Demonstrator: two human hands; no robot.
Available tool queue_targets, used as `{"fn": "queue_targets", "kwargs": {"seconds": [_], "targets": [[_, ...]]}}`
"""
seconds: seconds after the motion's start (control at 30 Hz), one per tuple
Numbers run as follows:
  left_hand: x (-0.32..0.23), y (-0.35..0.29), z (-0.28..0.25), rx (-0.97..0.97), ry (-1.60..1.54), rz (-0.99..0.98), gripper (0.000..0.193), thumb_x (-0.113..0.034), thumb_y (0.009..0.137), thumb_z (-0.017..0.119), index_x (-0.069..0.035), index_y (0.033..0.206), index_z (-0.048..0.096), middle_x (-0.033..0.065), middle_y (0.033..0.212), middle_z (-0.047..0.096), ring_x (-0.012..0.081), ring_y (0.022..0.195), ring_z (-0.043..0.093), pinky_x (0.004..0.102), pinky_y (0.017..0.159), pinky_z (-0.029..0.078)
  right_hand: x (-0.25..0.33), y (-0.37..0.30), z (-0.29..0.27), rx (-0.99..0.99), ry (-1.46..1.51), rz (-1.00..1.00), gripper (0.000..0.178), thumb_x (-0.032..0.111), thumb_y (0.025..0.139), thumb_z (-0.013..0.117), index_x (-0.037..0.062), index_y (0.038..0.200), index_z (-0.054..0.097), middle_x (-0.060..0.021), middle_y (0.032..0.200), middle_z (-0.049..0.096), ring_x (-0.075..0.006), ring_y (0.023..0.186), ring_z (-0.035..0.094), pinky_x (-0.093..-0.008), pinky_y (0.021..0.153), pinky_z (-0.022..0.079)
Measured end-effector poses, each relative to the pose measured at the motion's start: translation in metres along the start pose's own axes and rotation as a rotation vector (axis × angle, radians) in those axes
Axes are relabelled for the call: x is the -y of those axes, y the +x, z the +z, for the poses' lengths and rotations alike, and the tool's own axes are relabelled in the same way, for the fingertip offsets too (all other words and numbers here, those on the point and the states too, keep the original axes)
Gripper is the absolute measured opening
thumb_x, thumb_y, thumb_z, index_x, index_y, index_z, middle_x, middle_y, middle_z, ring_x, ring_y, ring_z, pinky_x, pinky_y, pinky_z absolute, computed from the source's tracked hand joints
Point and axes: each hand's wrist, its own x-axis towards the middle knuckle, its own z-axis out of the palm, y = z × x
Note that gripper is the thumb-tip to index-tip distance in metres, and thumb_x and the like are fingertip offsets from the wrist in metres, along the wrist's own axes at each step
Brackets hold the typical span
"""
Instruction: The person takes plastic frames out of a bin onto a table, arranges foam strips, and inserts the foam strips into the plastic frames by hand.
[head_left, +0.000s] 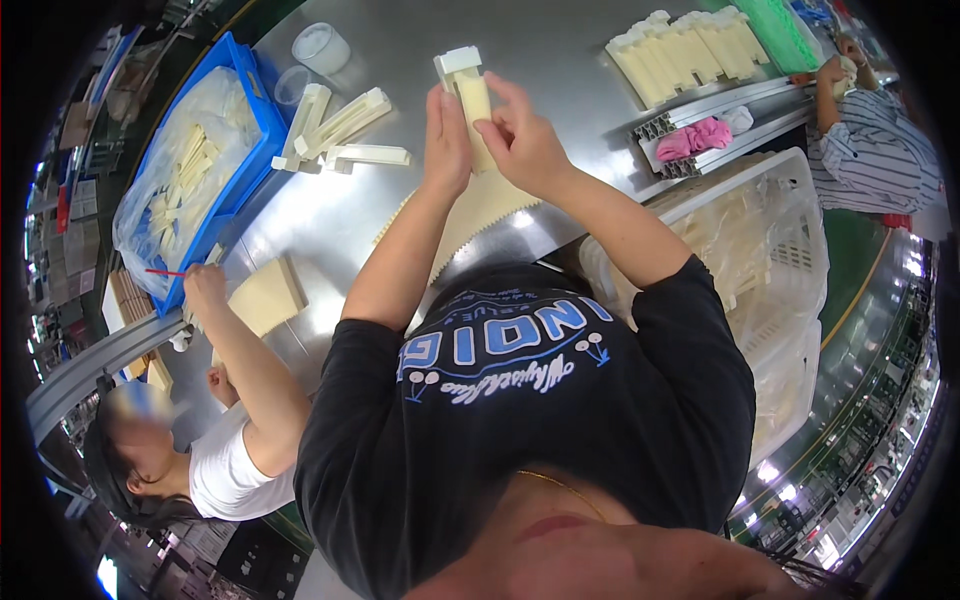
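Note:
Over the metal table I hold a cream, channel-shaped plastic part upright, with a white block-like end at its top. My left hand presses along its left side, fingers pointing away from me. On the other side, my right hand grips it between the thumb and fingers. Below my hands lies a cream sheet with zigzag edges, partly covered by my forearms. Several similar cream parts lie loosely crossed on the table, left of my left hand.
A blue crate with bagged cream strips stands left, near two clear cups. A row of cream parts lies far right, beyond a metal rail with a pink cloth. A white crate stands right. Co-workers sit on both sides.

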Motion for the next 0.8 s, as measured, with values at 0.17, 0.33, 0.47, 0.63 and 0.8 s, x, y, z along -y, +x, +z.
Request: {"fn": "queue_targets", "kwargs": {"seconds": [0.17,0.33,0.47,0.63,0.8], "targets": [[0.002,0.003,-0.002,0.023,0.046,0.03,0.036,-0.034,0.093,0.022,-0.006,0.112,0.035,0.0056,0.096,0.047,0.0125,0.087,0.046,0.0269,0.076,0.04,-0.002,0.005,-0.001,0.018,-0.032,-0.03,0.051,0.007,0.079,0.054,0.005,0.123,0.027,-0.0082,0.06,0.053,-0.0175,0.049,0.052,-0.0274,0.048,0.041],[0.0,-0.001,0.003,-0.015,-0.087,-0.054,0.033,-0.033,0.093,0.026,-0.008,0.11,0.037,0.0052,0.095,0.047,0.0125,0.085,0.047,0.0268,0.076,0.041,0.001,0.004,-0.001,0.041,-0.11,-0.027,0.048,0.007,0.077,0.054,0.0049,0.121,0.034,-0.0085,0.063,0.053,-0.0201,0.05,0.051,-0.0289,0.048,0.041],[-0.012,0.001,0.002,-0.03,-0.2,-0.143,0.029,-0.03,0.092,0.031,-0.006,0.108,0.038,0.006,0.092,0.047,0.0135,0.084,0.047,0.0267,0.075,0.04,0.012,0.004,-0.003,0.004,-0.246,-0.121,0.041,0.009,0.074,0.056,0.0049,0.114,0.045,-0.0081,0.071,0.052,-0.0205,0.058,0.052,-0.0311,0.051,0.041],[-0.012,0.003,-0.004,0.045,-0.554,-0.286,0.03,-0.026,0.091,0.035,-0.006,0.113,0.039,0.0064,0.099,0.049,0.0147,0.091,0.049,0.0288,0.078,0.042,0.016,0.011,-0.007,0.101,-0.277,-0.082,0.04,0.009,0.073,0.057,0.0054,0.111,0.047,-0.0079,0.07,0.051,-0.0215,0.063,0.051,-0.0324,0.057,0.042],[-0.023,0.006,-0.005,0.086,-0.545,-0.269,0.031,-0.025,0.09,0.037,-0.005,0.113,0.039,0.0078,0.097,0.05,0.0172,0.092,0.049,0.0313,0.08,0.042,0.019,0.018,-0.011,0.067,-0.139,0.018,0.04,0.006,0.072,0.055,0.0095,0.112,0.05,-0.0053,0.071,0.048,-0.02,0.061,0.047,-0.0313,0.057,0.041]]}}
